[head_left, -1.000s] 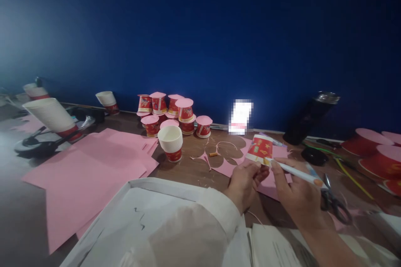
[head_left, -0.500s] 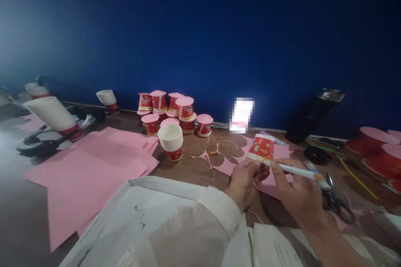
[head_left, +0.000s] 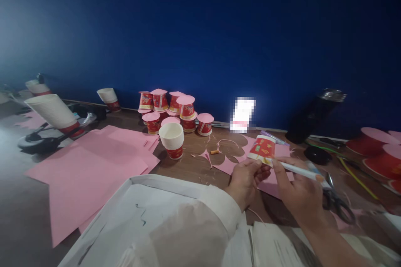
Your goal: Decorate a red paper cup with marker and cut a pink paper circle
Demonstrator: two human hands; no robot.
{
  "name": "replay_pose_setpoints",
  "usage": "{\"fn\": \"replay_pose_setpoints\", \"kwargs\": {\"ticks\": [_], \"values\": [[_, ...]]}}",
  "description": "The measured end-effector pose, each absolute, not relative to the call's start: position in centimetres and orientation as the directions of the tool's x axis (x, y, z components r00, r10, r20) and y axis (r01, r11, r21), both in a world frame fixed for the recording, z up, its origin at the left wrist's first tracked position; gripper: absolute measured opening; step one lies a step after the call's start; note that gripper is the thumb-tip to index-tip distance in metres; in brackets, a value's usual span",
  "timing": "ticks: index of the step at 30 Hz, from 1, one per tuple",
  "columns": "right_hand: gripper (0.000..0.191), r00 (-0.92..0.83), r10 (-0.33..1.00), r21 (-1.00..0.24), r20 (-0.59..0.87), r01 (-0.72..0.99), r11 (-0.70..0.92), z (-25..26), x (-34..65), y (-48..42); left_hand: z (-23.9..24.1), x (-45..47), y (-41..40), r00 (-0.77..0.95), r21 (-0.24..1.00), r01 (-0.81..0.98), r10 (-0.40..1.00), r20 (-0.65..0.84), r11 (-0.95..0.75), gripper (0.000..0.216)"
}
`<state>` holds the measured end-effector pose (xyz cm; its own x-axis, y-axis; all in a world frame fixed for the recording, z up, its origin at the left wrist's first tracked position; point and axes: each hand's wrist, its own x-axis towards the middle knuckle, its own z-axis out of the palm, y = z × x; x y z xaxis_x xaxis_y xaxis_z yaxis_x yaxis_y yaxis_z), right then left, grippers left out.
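My left hand (head_left: 246,180) pinches the rim of a small red paper cup (head_left: 262,148), held upside down and tilted over the pink paper with round cut-outs (head_left: 233,166). My right hand (head_left: 296,192) grips a white pen-like stick (head_left: 300,171) whose tip touches the cup's rim. Both hands hover just above the wooden table (head_left: 188,167).
Scissors (head_left: 338,204) lie right of my right hand. A white upright cup (head_left: 171,139) and a cluster of pink-capped red cups (head_left: 175,110) stand ahead left. Pink sheets (head_left: 90,171) spread left. A black flask (head_left: 313,114) and big red cups (head_left: 377,150) lie right.
The hands and the cup stay almost where they were; the view has shifted slightly. The stick's tip remains at the cup's rim.
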<state>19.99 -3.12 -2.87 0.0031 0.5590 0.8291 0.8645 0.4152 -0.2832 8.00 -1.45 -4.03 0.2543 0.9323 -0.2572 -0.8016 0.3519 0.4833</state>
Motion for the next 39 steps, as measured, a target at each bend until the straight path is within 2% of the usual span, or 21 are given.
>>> {"fn": "replay_pose_setpoints", "kwargs": {"ticks": [4, 11, 18, 26, 31, 39], "values": [[0.026, 0.053, 0.591, -0.322, 0.805, 0.876, 0.360, -3.13, 20.14, -3.10, -4.30, 8.09, -1.39, 0.243, 0.498, -0.798, 0.938, -0.248, 0.339, 0.027], [0.025, 0.055, 0.592, -0.331, 0.804, 0.868, 0.369, -3.12, 20.24, -3.13, -4.26, 8.16, -1.41, 0.245, 0.496, -0.800, 0.939, -0.241, 0.336, 0.031], [0.022, -0.005, 0.558, -0.281, 0.830, 0.860, 0.426, -2.90, 19.96, -3.15, -4.31, 8.10, -1.47, 0.247, 0.511, -0.797, 0.946, -0.212, 0.322, 0.038], [0.023, 0.006, 0.564, -0.278, 0.826, 0.874, 0.399, -3.21, 20.17, -3.14, -4.67, 8.18, -1.41, 0.239, 0.516, -0.798, 0.949, -0.206, 0.312, 0.050], [0.025, 0.038, 0.580, -0.292, 0.814, 0.889, 0.351, -3.30, 20.08, -3.19, -4.90, 8.22, -1.31, 0.232, 0.527, -0.794, 0.952, -0.198, 0.303, 0.053], [0.025, 0.011, 0.563, -0.270, 0.826, 0.885, 0.379, -3.13, 19.87, -3.16, -4.81, 8.20, -1.47, 0.224, 0.527, -0.799, 0.956, -0.188, 0.291, 0.052]]}}
